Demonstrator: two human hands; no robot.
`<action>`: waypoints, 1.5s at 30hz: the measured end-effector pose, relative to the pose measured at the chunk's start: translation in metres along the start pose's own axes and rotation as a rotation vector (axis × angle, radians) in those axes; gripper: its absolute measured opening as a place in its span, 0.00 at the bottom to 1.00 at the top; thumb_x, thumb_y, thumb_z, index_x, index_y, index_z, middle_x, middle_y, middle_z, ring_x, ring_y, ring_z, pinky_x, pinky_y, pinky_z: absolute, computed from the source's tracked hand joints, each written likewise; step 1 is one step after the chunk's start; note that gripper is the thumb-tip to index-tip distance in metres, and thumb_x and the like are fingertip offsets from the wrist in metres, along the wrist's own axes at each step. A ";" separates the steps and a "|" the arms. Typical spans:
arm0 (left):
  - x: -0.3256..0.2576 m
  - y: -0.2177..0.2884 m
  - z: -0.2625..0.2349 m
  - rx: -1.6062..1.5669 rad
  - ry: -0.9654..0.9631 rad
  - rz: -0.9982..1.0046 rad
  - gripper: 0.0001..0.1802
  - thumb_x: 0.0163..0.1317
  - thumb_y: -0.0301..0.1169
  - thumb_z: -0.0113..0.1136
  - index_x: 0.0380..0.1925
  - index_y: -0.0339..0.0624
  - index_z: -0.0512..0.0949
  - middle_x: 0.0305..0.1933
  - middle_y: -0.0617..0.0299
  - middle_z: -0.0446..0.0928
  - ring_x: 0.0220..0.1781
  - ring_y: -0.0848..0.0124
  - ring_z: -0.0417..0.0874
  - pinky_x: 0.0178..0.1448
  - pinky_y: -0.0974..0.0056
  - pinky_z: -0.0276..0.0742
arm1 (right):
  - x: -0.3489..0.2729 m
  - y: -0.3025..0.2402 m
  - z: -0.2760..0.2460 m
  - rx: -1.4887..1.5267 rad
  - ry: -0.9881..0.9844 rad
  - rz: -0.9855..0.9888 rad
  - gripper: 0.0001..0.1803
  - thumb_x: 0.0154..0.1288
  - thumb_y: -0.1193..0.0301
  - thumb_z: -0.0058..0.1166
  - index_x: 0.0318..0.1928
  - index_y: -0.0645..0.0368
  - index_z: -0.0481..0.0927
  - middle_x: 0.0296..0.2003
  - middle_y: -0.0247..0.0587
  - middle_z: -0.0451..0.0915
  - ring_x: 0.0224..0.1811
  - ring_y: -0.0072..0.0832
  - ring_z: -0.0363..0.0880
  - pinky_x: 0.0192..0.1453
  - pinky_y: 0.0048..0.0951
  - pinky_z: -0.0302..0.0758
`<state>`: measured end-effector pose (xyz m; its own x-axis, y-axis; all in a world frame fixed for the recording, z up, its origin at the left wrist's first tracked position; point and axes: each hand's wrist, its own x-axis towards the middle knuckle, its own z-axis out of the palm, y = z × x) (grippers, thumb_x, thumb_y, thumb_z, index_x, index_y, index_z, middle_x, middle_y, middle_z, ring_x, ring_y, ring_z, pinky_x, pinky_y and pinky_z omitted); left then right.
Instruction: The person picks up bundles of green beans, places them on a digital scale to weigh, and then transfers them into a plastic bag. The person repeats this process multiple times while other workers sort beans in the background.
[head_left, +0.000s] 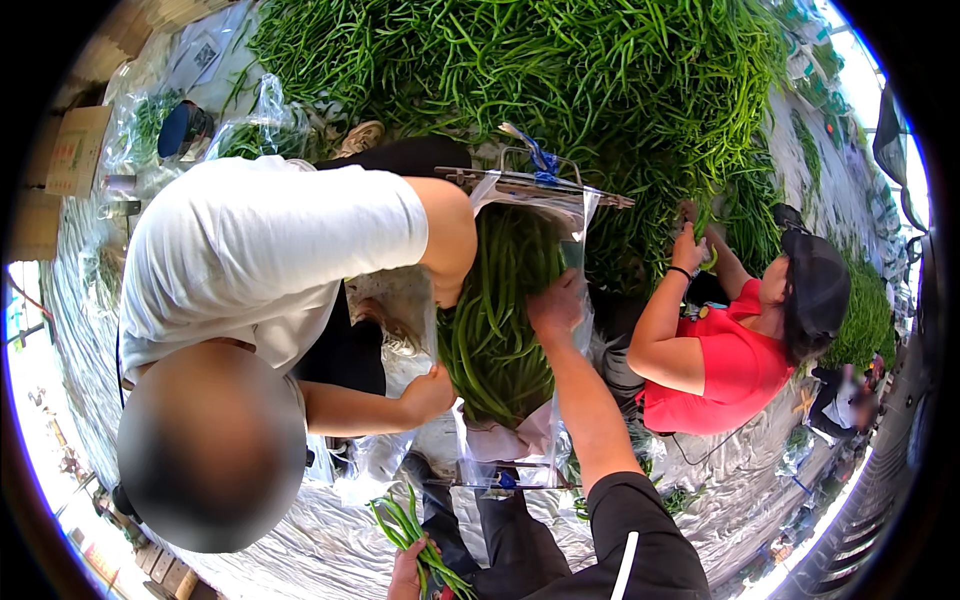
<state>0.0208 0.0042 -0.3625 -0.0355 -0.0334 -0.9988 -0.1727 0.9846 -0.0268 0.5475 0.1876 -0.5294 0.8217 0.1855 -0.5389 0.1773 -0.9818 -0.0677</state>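
Down at the lower edge, my left hand [408, 568] is closed around a small bunch of long green peppers [425, 545]. My right hand [557, 306] reaches forward to the right side of an upright clear plastic bag [570, 225], its fingers closed at the bag's edge; the fingertips are partly hidden. Long green peppers [505, 310] nearly fill this bag, lying mostly lengthwise. A metal frame [540, 183] with blue ties spans the bag's far end, and another bar [515, 480] crosses its near end.
A co-worker in a white shirt [270, 220] leans in from the left, both hands at the bag's left side. Another in red [720, 370] handles peppers at right. A large pepper heap [520, 80] covers the far side. Cardboard boxes [78, 150] stand far left.
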 end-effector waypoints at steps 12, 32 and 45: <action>-0.008 0.024 -0.011 0.038 -0.278 -0.075 0.21 0.63 0.28 0.61 0.56 0.34 0.72 0.37 0.53 0.79 0.37 0.60 0.83 0.43 0.56 0.84 | -0.036 0.046 0.029 -0.248 0.326 -0.368 0.36 0.66 0.55 0.53 0.65 0.69 0.66 0.67 0.58 0.63 0.64 0.48 0.69 0.66 0.41 0.68; -0.099 0.014 0.074 1.007 -0.893 0.256 0.21 0.59 0.37 0.70 0.46 0.36 0.78 0.37 0.64 0.79 0.39 0.76 0.77 0.43 0.68 0.74 | -0.477 0.168 -0.047 1.490 -0.518 -0.028 0.14 0.75 0.65 0.52 0.51 0.63 0.74 0.37 0.27 0.74 0.37 0.14 0.70 0.44 0.19 0.69; -0.108 0.027 0.171 1.179 -1.005 0.006 0.20 0.62 0.35 0.66 0.50 0.34 0.80 0.46 0.58 0.84 0.47 0.71 0.83 0.56 0.65 0.76 | -0.392 0.190 -0.077 1.530 -0.394 0.157 0.15 0.75 0.61 0.48 0.42 0.61 0.79 0.34 0.33 0.80 0.33 0.20 0.77 0.40 0.25 0.74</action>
<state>0.1883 0.0638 -0.2627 0.7034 -0.3797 -0.6009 0.6886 0.5734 0.4439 0.3005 -0.0683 -0.2659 0.5492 0.2998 -0.7801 -0.7815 -0.1463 -0.6065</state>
